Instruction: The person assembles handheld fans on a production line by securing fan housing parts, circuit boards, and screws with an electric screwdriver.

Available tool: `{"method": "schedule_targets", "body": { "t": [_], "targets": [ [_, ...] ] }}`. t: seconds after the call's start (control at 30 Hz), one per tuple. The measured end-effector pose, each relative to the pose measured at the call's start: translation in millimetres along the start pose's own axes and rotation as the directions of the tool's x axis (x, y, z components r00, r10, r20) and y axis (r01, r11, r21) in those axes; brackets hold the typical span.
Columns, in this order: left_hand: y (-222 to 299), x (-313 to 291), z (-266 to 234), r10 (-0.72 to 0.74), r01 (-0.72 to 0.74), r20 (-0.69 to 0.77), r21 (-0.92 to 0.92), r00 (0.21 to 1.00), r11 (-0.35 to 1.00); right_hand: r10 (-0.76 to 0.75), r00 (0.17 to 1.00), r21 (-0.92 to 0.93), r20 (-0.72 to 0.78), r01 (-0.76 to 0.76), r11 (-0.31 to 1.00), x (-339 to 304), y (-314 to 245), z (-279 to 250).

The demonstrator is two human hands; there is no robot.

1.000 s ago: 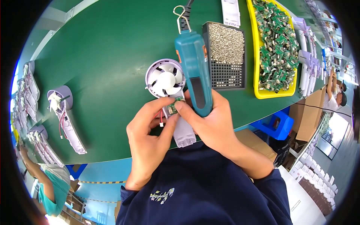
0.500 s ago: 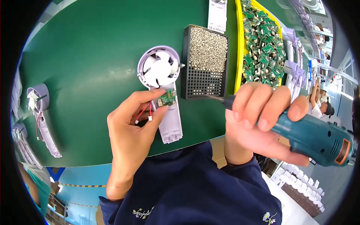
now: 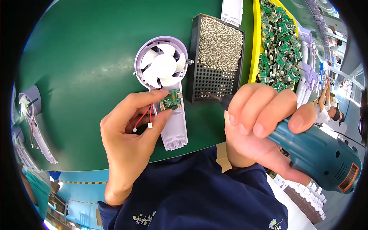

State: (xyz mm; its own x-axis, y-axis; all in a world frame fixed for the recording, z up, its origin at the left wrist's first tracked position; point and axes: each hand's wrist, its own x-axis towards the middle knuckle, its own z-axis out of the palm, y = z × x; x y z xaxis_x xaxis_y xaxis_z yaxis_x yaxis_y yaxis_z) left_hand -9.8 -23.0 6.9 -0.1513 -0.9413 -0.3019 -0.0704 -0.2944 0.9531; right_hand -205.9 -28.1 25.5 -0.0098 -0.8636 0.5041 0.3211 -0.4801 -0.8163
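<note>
Between thumb and index finger, my left hand point(image 3: 130, 130) pinches a small green circuit board point(image 3: 171, 100) over the handle of a pale purple fan housing point(image 3: 175, 132). The housing lies on the table, its white fan blades point(image 3: 163, 66) facing up in the round end. Red and black wires with white plugs point(image 3: 150, 125) hang beside my fingers. My right hand point(image 3: 264, 122) is wrapped round a teal electric screwdriver point(image 3: 314, 153), whose bit point(image 3: 212, 96) points left over the near holes of a black screw tray point(image 3: 194, 73). Small silver screws point(image 3: 220, 44) fill the tray's far part.
A yellow bin point(image 3: 254, 46) of green circuit boards point(image 3: 279, 50) stands right of the tray. More fan housings point(image 3: 40, 134) lie at the table's left edge. Another white part point(image 3: 232, 11) lies behind the tray. People point(image 3: 332, 113) sit far off at right.
The view has shifted slightly. The screwdriver bit has moved a little left and lower relative to the tray, over its holes. My left hand still pinches the circuit board on the handle.
</note>
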Motion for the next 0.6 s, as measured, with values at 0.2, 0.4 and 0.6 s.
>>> {"method": "schedule_targets", "body": {
  "t": [0.2, 0.4, 0.6],
  "targets": [
    [3.3, 2.6, 2.8, 0.023, -0.023, 0.013, -0.003, 1.000, 1.000, -0.023, 1.000, -0.026, 0.000, 0.023, 0.999, 4.2, -1.8, -2.3],
    [-3.0, 1.0, -6.5, 0.029, -0.028, 0.023, -0.028, 0.999, 0.999, -0.031, 0.999, -0.045, -0.012, 0.030, 0.999, 0.2, 1.4, 8.0],
    [-5.0, 1.2, -7.1, 0.031, -0.031, 0.014, -0.035, 0.999, 0.999, -0.008, 1.000, -0.046, 0.010, 0.009, 0.999, 2.7, 3.1, 6.9]
  ]
}}
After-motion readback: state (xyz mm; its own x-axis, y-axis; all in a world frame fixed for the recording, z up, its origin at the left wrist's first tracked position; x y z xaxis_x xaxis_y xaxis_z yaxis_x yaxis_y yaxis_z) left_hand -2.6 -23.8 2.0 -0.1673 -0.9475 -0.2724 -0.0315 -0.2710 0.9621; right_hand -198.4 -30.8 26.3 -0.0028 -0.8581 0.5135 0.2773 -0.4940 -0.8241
